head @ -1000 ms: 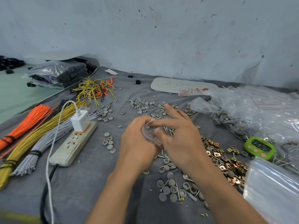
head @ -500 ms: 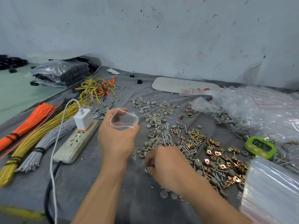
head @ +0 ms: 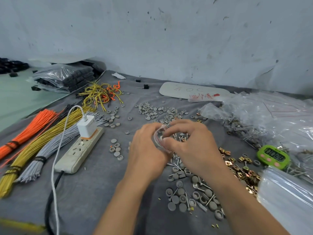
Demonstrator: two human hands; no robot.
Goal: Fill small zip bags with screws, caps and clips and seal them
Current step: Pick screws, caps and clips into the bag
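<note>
A small clear zip bag (head: pixel 159 139) with a red strip is held open between both hands above the grey cloth. My left hand (head: pixel 145 150) grips its left side. My right hand (head: pixel 191 145) has its curled fingertips at the bag's mouth; what they hold is hidden. Grey round caps (head: pixel 188 197) and loose screws (head: pixel 176 162) lie below and behind the hands. Brass clips (head: pixel 240 168) are scattered to the right.
A power strip (head: pixel 79 150) with a white charger (head: pixel 87 126) and cable lies left, beside orange, yellow and grey wire bundles (head: pixel 33 141). A green timer (head: pixel 272 156) sits right, a stack of empty bags (head: pixel 286 199) at lower right, bags of screws (head: pixel 264 119) behind.
My right hand has come up from the caps pile to the bag's mouth. My left hand has moved right with the bag to meet it.
</note>
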